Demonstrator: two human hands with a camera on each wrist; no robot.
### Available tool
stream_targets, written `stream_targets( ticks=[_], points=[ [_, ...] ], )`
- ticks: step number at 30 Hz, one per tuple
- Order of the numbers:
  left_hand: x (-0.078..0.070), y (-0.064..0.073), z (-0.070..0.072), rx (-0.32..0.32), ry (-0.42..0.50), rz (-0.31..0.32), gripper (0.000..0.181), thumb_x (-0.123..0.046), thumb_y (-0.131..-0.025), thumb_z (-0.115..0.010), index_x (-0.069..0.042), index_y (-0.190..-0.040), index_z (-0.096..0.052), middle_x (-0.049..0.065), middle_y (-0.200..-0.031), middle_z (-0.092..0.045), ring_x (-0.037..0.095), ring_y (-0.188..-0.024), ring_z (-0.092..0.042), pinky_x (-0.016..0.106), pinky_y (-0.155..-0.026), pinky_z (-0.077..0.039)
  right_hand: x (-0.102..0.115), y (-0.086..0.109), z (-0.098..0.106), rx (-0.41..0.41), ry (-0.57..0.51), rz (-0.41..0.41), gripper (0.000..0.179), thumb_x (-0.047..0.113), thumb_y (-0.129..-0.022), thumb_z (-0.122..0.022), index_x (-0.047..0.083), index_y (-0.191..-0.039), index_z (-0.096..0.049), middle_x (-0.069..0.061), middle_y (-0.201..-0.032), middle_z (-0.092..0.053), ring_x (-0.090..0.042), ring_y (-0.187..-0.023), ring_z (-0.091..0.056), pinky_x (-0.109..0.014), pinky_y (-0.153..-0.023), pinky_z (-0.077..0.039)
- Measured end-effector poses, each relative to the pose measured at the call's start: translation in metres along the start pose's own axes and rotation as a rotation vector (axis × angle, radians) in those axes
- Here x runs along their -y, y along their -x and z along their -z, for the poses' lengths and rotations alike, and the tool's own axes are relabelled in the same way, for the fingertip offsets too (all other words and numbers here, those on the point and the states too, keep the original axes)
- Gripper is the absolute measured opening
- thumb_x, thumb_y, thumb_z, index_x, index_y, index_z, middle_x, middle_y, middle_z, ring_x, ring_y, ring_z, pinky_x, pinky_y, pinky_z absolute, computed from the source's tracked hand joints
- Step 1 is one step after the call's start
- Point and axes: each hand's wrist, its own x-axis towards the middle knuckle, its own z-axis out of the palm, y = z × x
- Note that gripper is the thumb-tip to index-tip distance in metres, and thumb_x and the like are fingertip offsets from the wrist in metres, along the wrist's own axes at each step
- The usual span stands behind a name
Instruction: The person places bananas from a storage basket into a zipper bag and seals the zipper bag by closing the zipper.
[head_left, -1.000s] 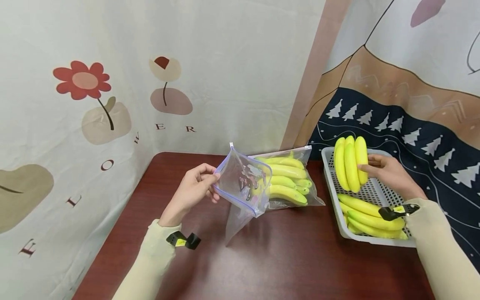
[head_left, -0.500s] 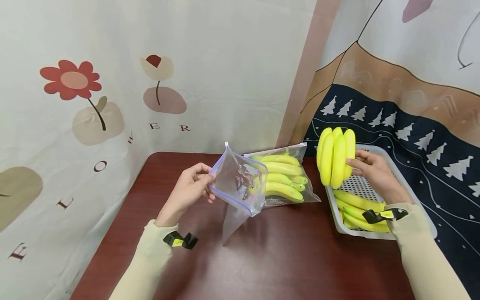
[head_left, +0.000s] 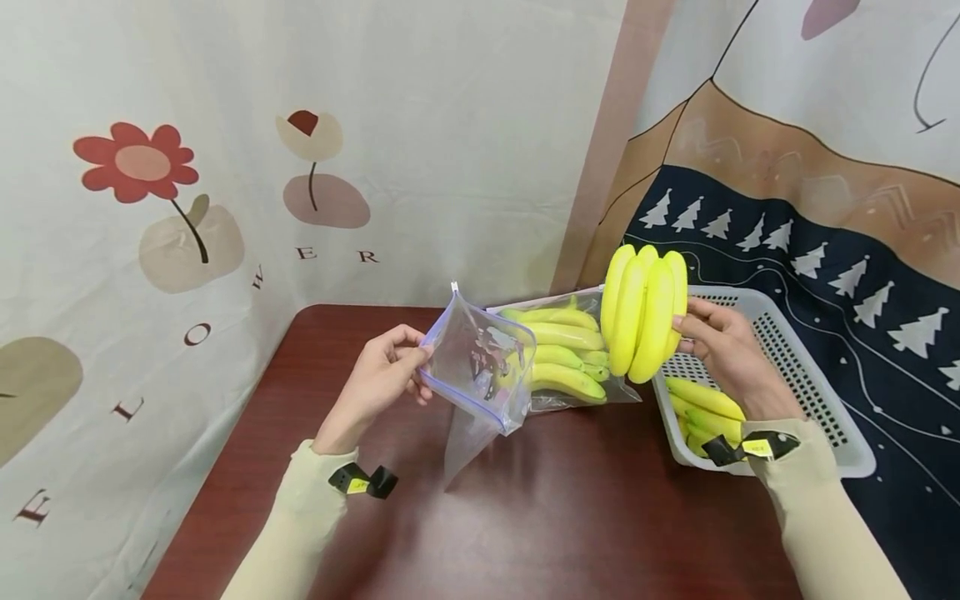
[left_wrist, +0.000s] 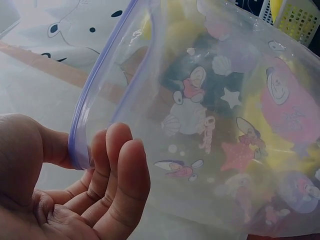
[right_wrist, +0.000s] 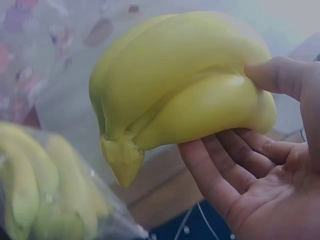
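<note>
One bunch hangs above the counter in the right hand, thumb pressed on one side, fingers bearing it from beneath, stem pointing away from the palm. It should be stiff and keep its shape, though smooth skin could slide. Whether it is real fruit or imitation, and so how heavy, I cannot tell. Real skin would bruise under a hard thumb, so a broad hold across several bananas seems safest, with the stem a firm second choice.

Below and right of that hand is the basket, holding more bananas; left of it, behind the bunch, lies the filled bag. The left hand pinches the open bag by its purple edge, between thumb and fingers. Its thin film is probably light and floppy, so the stiffer edge looks the best place to hold.
</note>
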Motion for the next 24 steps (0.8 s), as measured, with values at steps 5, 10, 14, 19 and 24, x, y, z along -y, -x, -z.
stream_targets(
  ticks=[5,10,14,19,24],
  points=[
    [0.0,0.001,-0.002,-0.002,0.013,-0.014,0.017,-0.01,-0.103,-0.057,0.004,-0.112,-0.055,0.004,-0.07,-0.064,0.016,-0.051,-0.066,0.039,-0.055,-0.061,0.01,0.0,-0.018,0.054,-0.059,0.023,0.038,0.004,-0.106,-0.052,0.003,-0.144,-0.056,0.0,-0.128,-0.07,-0.011,-0.104,-0.074,-0.027,-0.086,-0.062],
    [-0.001,0.002,-0.003,0.001,0.0,-0.017,0.018,-0.01,-0.102,-0.059,0.003,-0.113,-0.055,0.005,-0.067,-0.063,0.016,-0.052,-0.066,0.039,-0.055,-0.061,0.021,-0.003,-0.036,0.093,-0.115,0.037,0.04,0.004,-0.107,-0.049,0.0,-0.146,-0.051,-0.005,-0.13,-0.069,-0.014,-0.105,-0.074,-0.029,-0.087,-0.062],
    [-0.003,0.002,-0.006,0.002,-0.009,-0.018,0.018,-0.011,-0.102,-0.06,0.002,-0.112,-0.056,0.005,-0.066,-0.063,0.017,-0.052,-0.066,0.039,-0.054,-0.061,0.031,-0.006,-0.051,0.129,-0.158,0.056,0.039,0.003,-0.107,-0.047,0.001,-0.145,-0.052,-0.006,-0.132,-0.067,-0.013,-0.105,-0.072,-0.027,-0.087,-0.062],
    [-0.005,0.002,-0.01,0.009,-0.005,-0.023,0.017,-0.011,-0.101,-0.061,0.003,-0.111,-0.057,0.004,-0.066,-0.063,0.017,-0.052,-0.066,0.037,-0.053,-0.06,0.039,-0.01,-0.068,0.193,-0.24,0.056,0.041,0.0,-0.106,-0.043,0.003,-0.147,-0.051,-0.007,-0.134,-0.066,-0.014,-0.106,-0.071,-0.028,-0.091,-0.061],
    [-0.006,0.002,-0.012,0.019,-0.001,-0.033,0.018,-0.011,-0.101,-0.061,0.004,-0.11,-0.057,0.004,-0.065,-0.062,0.017,-0.052,-0.066,0.037,-0.053,-0.06,0.042,-0.011,-0.088,0.273,-0.302,0.055,0.044,-0.002,-0.104,-0.039,0.001,-0.147,-0.047,-0.008,-0.132,-0.066,-0.015,-0.106,-0.07,-0.031,-0.094,-0.06]
  ],
)
